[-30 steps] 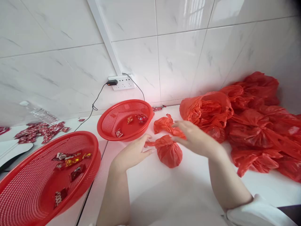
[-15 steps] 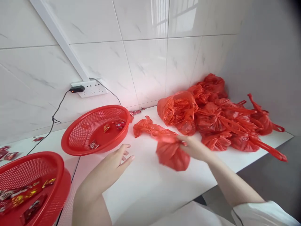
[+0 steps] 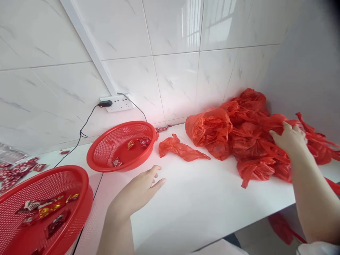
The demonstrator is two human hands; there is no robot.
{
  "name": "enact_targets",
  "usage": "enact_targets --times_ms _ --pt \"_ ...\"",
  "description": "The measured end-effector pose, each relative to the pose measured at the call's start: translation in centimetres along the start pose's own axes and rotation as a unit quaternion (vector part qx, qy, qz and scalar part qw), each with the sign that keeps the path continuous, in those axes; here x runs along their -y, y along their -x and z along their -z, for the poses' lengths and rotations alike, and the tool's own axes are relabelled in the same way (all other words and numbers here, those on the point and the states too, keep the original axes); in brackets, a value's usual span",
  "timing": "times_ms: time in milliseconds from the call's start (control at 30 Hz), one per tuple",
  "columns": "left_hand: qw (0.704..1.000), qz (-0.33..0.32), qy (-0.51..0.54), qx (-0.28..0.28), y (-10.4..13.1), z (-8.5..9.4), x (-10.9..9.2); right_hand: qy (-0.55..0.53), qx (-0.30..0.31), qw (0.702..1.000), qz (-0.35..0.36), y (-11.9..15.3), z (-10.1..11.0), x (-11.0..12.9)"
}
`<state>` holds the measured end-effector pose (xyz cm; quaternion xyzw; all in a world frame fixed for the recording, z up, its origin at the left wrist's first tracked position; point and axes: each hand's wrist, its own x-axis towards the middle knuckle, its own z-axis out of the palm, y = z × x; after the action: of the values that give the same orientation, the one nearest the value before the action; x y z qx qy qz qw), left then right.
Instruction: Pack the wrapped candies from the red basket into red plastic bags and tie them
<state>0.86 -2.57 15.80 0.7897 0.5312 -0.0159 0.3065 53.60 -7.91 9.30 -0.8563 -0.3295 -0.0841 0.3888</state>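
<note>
So the biggest thing here is the flat white tabletop (image 3: pixel 191 198), up against a tiled wall. On its right side sits a big heap of crinkly, thin red plastic bags (image 3: pixel 249 138), some gathered at the neck with loose handles poking out. Over on the left there's a large round red plastic mesh basket (image 3: pixel 61 177), and just beyond it, nearer the wall, a smaller round red plastic mesh basket (image 3: pixel 103 148).

The bag that matters is a bunched-up, shiny red plastic bag (image 3: pixel 275 121) on the heap, right under the right hand (image 3: pixel 290 137). That hand's palm down, thumb well out from the fingers; the undersides are hidden, so how hard it's pressing is anyone's guess. My take: soft, floppy, a bit slippery, fairly light, though I can't see inside. Thin film like that could tear, so I'd hold it by the gathered neck or handles rather than one pinch of the side.

Left hand (image 3: pixel 145 186) is holding nothing, fingers loosely curled, thumb apart, above the table near a limp, flat red plastic bag (image 3: pixel 176 148).

Smallest stuff: shiny red-and-gold wrapped packets (image 3: pixel 51 207) in the bigger basket.
</note>
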Motion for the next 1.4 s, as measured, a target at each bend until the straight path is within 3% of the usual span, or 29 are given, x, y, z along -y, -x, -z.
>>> enact_targets --times_ms 67,133,167,267,300,367,433,500,600,767,800,867,900,967,1067,1167,1233,1400 --pt "1.0 0.01 0.002 -0.003 -0.1 0.2 0.2 -0.011 -0.062 0.995 0.08 1.9 -1.6 2.2" --pt "1.0 0.021 0.002 -0.005 -0.2 0.4 0.4 -0.04 -0.048 0.979 0.196 5.3 -3.5 5.9" --pt "1.0 0.026 0.003 -0.004 -0.3 0.4 0.4 -0.068 -0.01 0.968 0.241 7.4 -4.7 8.1" --pt "0.999 0.034 0.002 -0.006 -0.3 0.6 0.5 -0.071 0.249 0.921 0.29 13.4 -9.3 13.5" --pt "0.999 0.035 0.001 -0.008 -0.3 0.5 0.6 -0.04 0.288 0.905 0.309 15.1 -11.0 14.6" --pt "0.999 0.034 -0.001 -0.013 -0.2 0.4 0.7 -0.008 0.294 0.9 0.321 17.7 -13.8 15.7" --pt "0.999 0.027 -0.002 -0.016 0.0 0.2 0.9 0.01 0.294 0.893 0.34 19.3 -15.3 15.7" --pt "1.0 0.019 -0.008 -0.021 0.0 0.0 1.0 0.01 0.304 0.875 0.377 20.3 -15.4 15.3" --pt "0.998 -0.02 -0.018 -0.048 -0.4 -0.2 0.6 -0.006 0.299 0.839 0.455 21.6 -13.7 14.9" --pt "0.971 -0.221 -0.015 -0.085 -2.4 -1.7 -2.0 -0.047 0.253 0.798 0.545 24.4 -11.7 14.9" --pt "0.97 -0.227 -0.033 -0.08 -3.0 -2.4 -2.4 -0.06 0.238 0.792 0.559 24.8 -11.7 14.8" --pt "0.978 -0.167 -0.103 -0.064 -4.6 -4.1 -2.8 -0.086 0.218 0.785 0.573 25.2 -11.8 14.3" --pt "0.981 -0.128 -0.14 -0.046 -5.5 -5.0 -2.7 -0.096 0.215 0.785 0.573 25.1 -11.7 14.0" --pt "0.98 -0.117 -0.163 0.008 -7.1 -6.7 -2.1 -0.106 0.219 0.791 0.561 24.7 -11.4 13.4" --pt "0.98 -0.123 -0.156 0.017 -8.5 -8.5 -0.9 -0.16 0.303 0.776 0.529 23.6 -10.1 12.8" --pt "0.983 -0.093 -0.16 -0.006 -8.7 -9.5 -0.1 -0.226 0.494 0.691 0.477 22.9 -8.8 12.6" --pt "0.984 -0.06 -0.161 -0.042 -8.5 -9.9 0.1 -0.228 0.567 0.648 0.454 23.1 -8.3 12.8" --pt "0.981 -0.003 -0.136 -0.139 -8.5 -11.7 0.5 -0.216 0.579 0.637 0.461 24.8 -8.4 13.4"
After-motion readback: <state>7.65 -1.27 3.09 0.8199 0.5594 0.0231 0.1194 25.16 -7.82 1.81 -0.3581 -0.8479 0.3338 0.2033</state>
